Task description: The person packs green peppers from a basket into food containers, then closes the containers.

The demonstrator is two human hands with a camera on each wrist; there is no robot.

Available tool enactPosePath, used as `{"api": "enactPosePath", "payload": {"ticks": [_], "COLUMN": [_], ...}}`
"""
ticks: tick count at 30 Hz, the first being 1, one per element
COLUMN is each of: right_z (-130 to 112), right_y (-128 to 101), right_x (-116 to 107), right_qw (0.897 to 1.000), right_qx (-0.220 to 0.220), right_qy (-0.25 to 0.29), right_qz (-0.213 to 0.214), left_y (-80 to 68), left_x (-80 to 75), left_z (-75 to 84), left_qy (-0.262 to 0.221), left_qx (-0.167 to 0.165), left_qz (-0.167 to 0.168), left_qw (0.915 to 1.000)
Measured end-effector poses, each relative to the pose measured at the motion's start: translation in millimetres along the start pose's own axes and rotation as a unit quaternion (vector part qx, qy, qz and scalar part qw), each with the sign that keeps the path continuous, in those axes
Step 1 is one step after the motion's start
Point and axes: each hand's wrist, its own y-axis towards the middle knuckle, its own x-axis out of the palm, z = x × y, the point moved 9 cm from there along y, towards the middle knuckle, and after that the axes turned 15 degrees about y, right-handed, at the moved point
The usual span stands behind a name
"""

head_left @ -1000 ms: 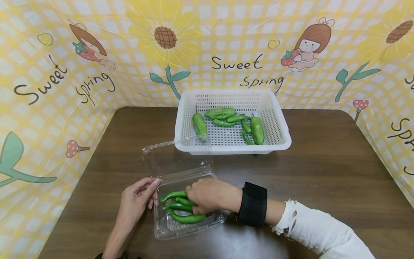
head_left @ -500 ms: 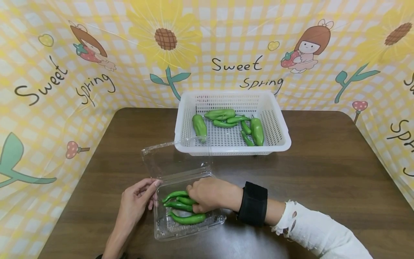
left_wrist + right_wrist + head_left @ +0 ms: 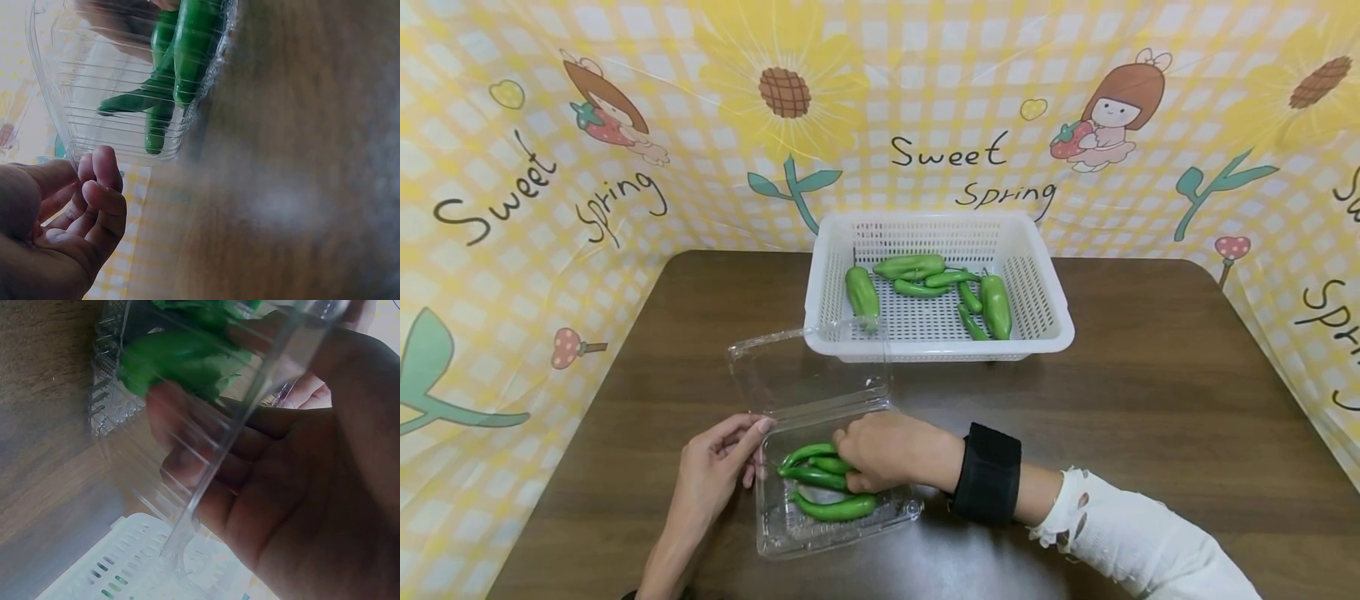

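Observation:
A hinged clear plastic box (image 3: 775,540) lies on the table in the head view, its lid (image 3: 808,375) raised toward the back. Several long green chili peppers (image 3: 835,507) lie inside, side by side. My left hand (image 3: 711,467) pinches the box's left rim near the hinge between thumb and fingers; the left wrist view shows that hand (image 3: 69,219) at the box corner. My right hand (image 3: 887,450) reaches into the box and covers the right ends of the peppers. In the right wrist view, thumb and fingers curl about a green chili pepper (image 3: 169,356), seen through the box wall.
A white perforated basket (image 3: 940,345) stands behind the box, holding several green peppers (image 3: 996,307) of differing sizes. The box's lid overlaps the basket's front left corner in the head view. The brown table (image 3: 1112,400) meets a patterned cloth (image 3: 925,83) at the back and sides.
The upper chili peppers in the box have shifted slightly right and toward the front, with their stem tips drawn closer together. Both hands stay nearly in place.

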Motion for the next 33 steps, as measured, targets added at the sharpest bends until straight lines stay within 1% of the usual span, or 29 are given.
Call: {"api": "enactPosePath", "payload": {"ticks": [11,19,33], "right_z": [-0.1,-1.3,-2.1], "right_y": [0.2,-0.3,-2.7], "right_x": [1.1,0.0,-0.5], "right_qw": [1.0,1.0,1.0], "right_qx": [0.002,-0.004,-0.011], "right_qy": [-0.002,-0.007,-0.019], "right_qz": [-0.005,0.0,0.012], "left_y": [-0.9,-0.3,-0.1], "left_x": [0.6,0.2,-0.3], "left_z": [-1.0,-0.5,0.5], "left_qy": [0.003,-0.002,-0.002], "left_qx": [0.002,0.0,-0.002], "left_qz": [0.0,0.005,0.005], "left_qw": [1.0,1.0,1.0]}}
